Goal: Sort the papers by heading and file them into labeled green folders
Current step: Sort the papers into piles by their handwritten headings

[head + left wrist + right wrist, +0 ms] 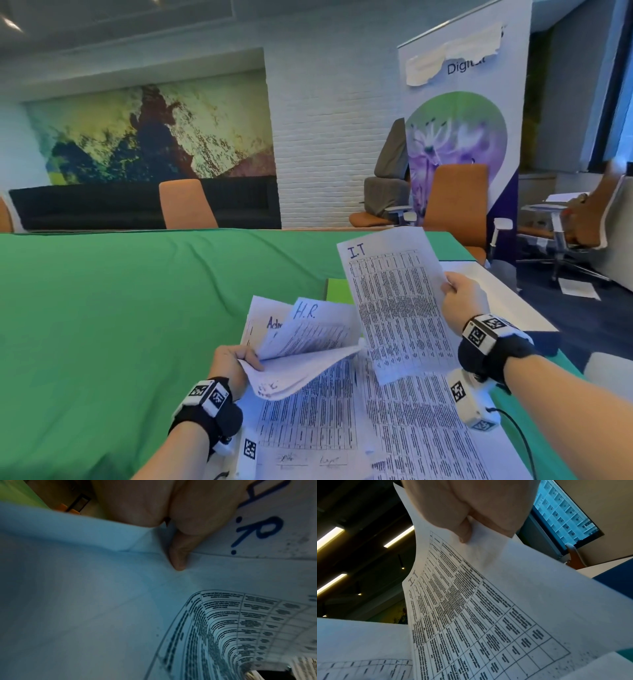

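The I.T sheet (394,301) is pinched upright at its right edge by the right hand (462,301), nearest the green folder (337,291) just beyond, while H.R. sheets (308,329) are gripped by the left hand (233,363).

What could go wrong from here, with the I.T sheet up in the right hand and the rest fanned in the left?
1. The right hand pinches the I.T sheet at one edge only; it hangs curved and could crease or slip.
2. The left hand grips several bent sheets at a corner, the H.R. sheet among them; loosening could let them fall back, mixing headings.
3. Only a sliver of green folder shows behind the papers; its label is hidden, so misfiling is possible.
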Available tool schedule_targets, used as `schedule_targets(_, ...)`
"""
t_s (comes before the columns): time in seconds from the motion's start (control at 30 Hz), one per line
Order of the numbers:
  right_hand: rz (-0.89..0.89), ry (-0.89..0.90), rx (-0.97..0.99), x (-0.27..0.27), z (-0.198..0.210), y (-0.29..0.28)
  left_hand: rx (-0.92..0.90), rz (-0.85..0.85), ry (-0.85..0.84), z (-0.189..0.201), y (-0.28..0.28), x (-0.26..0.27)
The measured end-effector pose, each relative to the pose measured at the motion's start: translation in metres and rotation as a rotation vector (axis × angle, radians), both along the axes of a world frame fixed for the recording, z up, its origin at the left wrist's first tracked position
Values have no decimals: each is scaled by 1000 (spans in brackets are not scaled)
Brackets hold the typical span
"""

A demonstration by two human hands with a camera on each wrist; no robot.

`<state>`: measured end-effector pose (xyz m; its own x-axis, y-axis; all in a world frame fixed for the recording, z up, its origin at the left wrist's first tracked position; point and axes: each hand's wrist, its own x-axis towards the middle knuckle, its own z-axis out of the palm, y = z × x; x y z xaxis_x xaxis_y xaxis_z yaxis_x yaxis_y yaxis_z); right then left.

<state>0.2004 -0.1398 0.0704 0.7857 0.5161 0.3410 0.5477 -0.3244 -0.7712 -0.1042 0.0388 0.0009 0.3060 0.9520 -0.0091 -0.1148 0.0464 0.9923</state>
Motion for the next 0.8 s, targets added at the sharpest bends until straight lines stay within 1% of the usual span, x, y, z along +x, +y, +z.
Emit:
schedule_targets(0.1, -26, -5, 15, 3, -2, 1, 2, 4, -31, -8, 4, -2)
schedule_targets(0.2, -35, 3, 32, 8, -3, 2, -36, 6, -36, -13, 10, -2)
schedule_targets(0.27, -21, 7, 35, 10, -4, 4, -25, 15, 0, -17, 14, 0)
schedule_targets(0.33, 7, -3, 31, 10, -6, 7, 57, 19, 73, -22, 17, 2)
schedule_targets(0.43, 73, -6, 19, 9, -12, 11, 198, -1, 304, -31, 22, 0)
schedule_targets(0.5, 99, 13, 0, 11, -19, 15, 210, -21, 444, -34, 28, -4)
schedule_targets(0.57, 112, 52, -23, 14, -27, 18, 216, -23, 530, -35, 32, -5)
schedule_targets(0.73, 189, 85, -43, 12, -36, 23, 257, -28, 572, -33, 30, -3)
schedule_targets(0.8, 216, 76, -55, 8, -35, 24, 244, 10, 567, -33, 30, 0)
